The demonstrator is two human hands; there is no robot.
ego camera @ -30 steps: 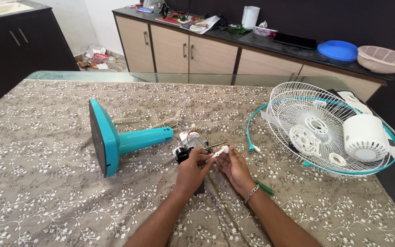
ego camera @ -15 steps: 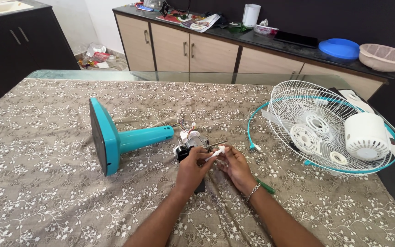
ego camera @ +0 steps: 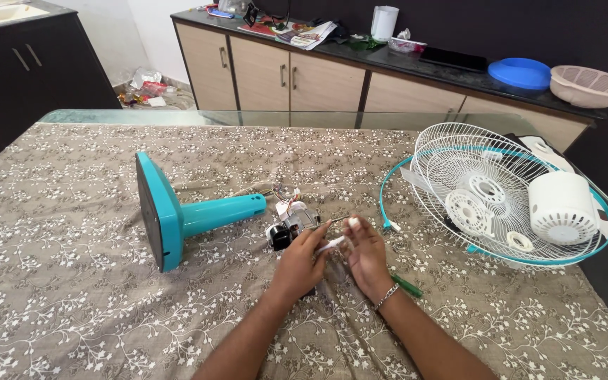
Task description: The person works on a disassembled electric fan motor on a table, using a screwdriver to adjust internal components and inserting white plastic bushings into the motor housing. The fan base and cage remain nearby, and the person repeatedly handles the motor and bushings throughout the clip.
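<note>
My left hand (ego camera: 300,264) and my right hand (ego camera: 366,255) meet at the table's middle, both pinching a small white part (ego camera: 332,244). Just beyond my left fingers lies a small fan motor (ego camera: 288,224) with loose wires. A teal fan stand (ego camera: 184,214) lies on its side to the left, its round base turned toward me. What sits under my palms is hidden.
White wire fan grilles (ego camera: 490,186) with a teal rim ring and a white motor cover (ego camera: 561,206) lie at the right. A green-handled tool (ego camera: 407,285) pokes out beside my right wrist. A flowered cloth (ego camera: 72,281) covers the table. Cabinets (ego camera: 304,74) stand behind.
My hands have stayed in the same spot; my fingers shifted slightly around the small white part. Nothing else moved.
</note>
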